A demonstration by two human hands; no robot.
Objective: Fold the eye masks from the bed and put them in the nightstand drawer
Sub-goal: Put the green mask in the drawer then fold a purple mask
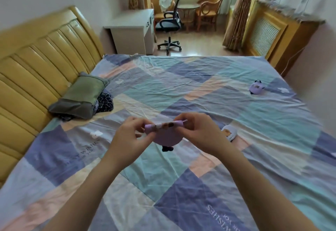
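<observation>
Left hand (131, 134) and right hand (197, 132) pinched purple eye mask (166, 136) above bed (200, 94), white mask (229, 133) just right of it, another purple mask (256, 87) farther right.

The bedsheet (200, 89) is thin, wrinkled matt cloth. The headboard (41, 52) looks like glossy padded leather. The purple eye mask (166, 137) is soft, smooth fabric. The floor (200, 43) is shiny wood.
</observation>
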